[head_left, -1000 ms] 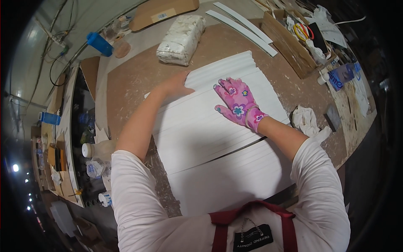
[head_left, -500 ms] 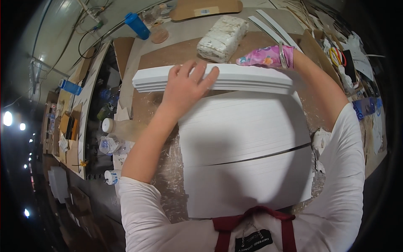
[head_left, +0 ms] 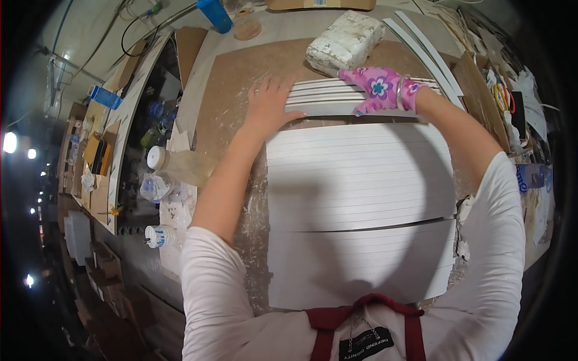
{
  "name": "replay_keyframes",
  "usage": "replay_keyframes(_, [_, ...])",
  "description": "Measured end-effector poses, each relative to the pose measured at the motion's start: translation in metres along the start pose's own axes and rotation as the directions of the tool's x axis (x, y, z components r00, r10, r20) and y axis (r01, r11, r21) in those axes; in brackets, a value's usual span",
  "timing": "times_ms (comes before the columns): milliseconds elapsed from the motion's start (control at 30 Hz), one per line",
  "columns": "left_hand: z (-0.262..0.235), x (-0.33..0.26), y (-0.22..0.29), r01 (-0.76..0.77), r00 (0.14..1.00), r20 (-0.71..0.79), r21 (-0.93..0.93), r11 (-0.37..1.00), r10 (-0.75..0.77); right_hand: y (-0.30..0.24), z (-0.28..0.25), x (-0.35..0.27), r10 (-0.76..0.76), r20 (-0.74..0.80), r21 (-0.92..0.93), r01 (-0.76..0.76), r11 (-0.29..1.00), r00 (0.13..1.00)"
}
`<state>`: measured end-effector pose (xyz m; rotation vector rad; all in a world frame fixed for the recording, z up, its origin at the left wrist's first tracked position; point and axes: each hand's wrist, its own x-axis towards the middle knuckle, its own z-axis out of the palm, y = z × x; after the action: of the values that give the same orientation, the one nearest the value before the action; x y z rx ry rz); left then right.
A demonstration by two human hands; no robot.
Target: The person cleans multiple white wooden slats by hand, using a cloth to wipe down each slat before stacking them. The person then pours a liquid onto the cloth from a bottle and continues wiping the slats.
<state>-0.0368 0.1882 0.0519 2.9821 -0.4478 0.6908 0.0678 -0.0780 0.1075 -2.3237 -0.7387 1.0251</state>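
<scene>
A long white ribbed moulding strip (head_left: 328, 96) lies across the far side of the brown workbench (head_left: 235, 78). My left hand (head_left: 271, 105), bare, grips its left end with the thumb hooked under the near edge. My right hand (head_left: 379, 87), in a pink flowered glove, grips the strip further right. Two wide white ribbed panels lie nearer me: a large one (head_left: 358, 177) and a second one (head_left: 361, 265) below it, separated by a thin curved gap.
A white lumpy wrapped block (head_left: 343, 45) sits just beyond the strip. Thin white strips (head_left: 424, 45) lean at the far right. A blue cylinder (head_left: 215, 15), plastic bottles (head_left: 159, 186) and a cluttered shelf are at left. Tools and scraps crowd the right edge (head_left: 506, 96).
Both hands moved from pressing flat on the large panel up to the far moulding strip and took hold of it; the view has tilted to centre the panels.
</scene>
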Motion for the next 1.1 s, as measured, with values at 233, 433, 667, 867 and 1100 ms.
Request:
replay_keyframes(233, [0.041,-0.008,-0.009,0.235,0.924,0.311,0.0,0.972,-0.223,0.058,0.027,0.001,-0.272,-0.216,-0.52,0.125,0.845,0.938])
replay_keyframes(433, [0.03,-0.039,-0.067,0.322,0.936,0.23,-0.244,0.915,-0.268,0.128,0.005,-0.082,-0.328,-0.462,-0.419,0.123,0.9,0.824])
replay_keyframes(667, [0.026,-0.037,-0.056,0.429,0.893,0.321,-0.39,0.815,-0.316,0.181,0.003,-0.057,-0.061,-0.471,0.132,0.138,0.982,0.88])
replay_keyframes(867, [0.051,-0.031,-0.063,0.422,0.907,0.216,-0.467,0.777,-0.362,0.193,-0.003,-0.033,-0.047,-0.527,0.219,0.188,0.958,0.849])
replay_keyframes(1100, [0.035,-0.028,-0.062,0.472,0.851,0.432,-0.382,0.795,-0.298,0.2,-0.007,-0.042,0.017,-0.512,0.383,0.21,0.9,0.859])
